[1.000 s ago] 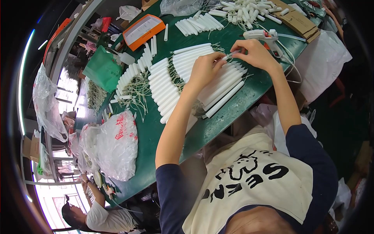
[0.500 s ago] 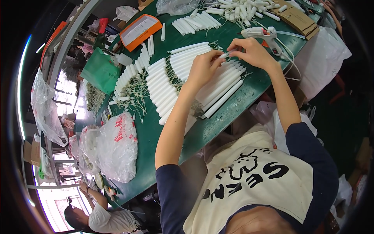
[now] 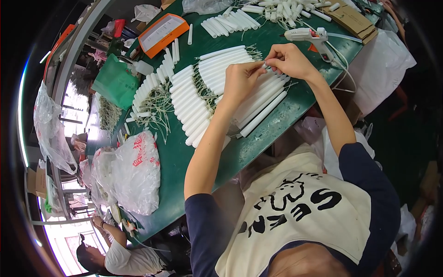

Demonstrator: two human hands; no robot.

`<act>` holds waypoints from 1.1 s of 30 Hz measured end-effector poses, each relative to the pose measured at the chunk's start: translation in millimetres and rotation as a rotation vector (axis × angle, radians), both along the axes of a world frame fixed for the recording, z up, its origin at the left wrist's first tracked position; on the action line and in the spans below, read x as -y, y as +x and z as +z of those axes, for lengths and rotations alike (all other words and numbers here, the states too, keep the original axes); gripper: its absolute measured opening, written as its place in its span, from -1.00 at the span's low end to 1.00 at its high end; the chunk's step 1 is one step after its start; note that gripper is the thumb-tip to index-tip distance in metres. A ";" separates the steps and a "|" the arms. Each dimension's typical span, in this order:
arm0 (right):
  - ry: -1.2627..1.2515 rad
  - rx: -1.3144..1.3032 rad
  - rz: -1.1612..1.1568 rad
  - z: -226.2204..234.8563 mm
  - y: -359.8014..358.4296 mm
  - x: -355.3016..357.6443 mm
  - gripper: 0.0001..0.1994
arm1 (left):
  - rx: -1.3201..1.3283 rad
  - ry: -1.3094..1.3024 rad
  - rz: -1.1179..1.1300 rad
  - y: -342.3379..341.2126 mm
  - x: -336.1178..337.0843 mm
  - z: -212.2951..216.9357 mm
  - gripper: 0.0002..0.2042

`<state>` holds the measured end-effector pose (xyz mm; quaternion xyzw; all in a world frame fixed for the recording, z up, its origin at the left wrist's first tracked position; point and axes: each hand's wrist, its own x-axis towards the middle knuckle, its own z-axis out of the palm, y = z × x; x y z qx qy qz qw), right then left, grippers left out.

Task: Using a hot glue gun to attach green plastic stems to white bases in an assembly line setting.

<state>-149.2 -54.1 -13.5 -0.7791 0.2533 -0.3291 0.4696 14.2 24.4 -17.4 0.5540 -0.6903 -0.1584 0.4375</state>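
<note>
White tubes [image 3: 187,105] lie in rows across the green counter [image 3: 295,108], and from way over here I've got the left hand [image 3: 240,81] and right hand [image 3: 290,60] together above them, fingers [image 3: 274,62] of both pinching a small white piece [image 3: 265,66] that they mostly hide. I can also see a glue gun [image 3: 302,34] just beyond the right hand, plus an orange box [image 3: 170,40] farther left

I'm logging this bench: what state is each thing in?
Left hand, grip pinched on a small white piece, mostly hidden
Right hand, pinching the same piece
White tubes, some in rows, some heaped
Glue gun, lying down, power unclear
Orange box, open
Clear plastic bag, crumpled, contents unclear
</note>
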 end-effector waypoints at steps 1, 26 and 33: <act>0.094 0.030 -0.006 -1.2 1.1 -0.1 -0.90 | 0.005 -0.008 0.015 -0.6 0.0 -1.0 -0.83; -0.521 -0.013 0.059 -2.6 -5.0 7.3 -0.84 | 0.060 -0.097 0.015 -5.6 -3.5 13.1 -0.85; -0.310 -0.127 0.032 -8.6 -1.4 11.4 -0.77 | 0.238 -0.162 0.060 -9.9 -1.5 10.7 -0.88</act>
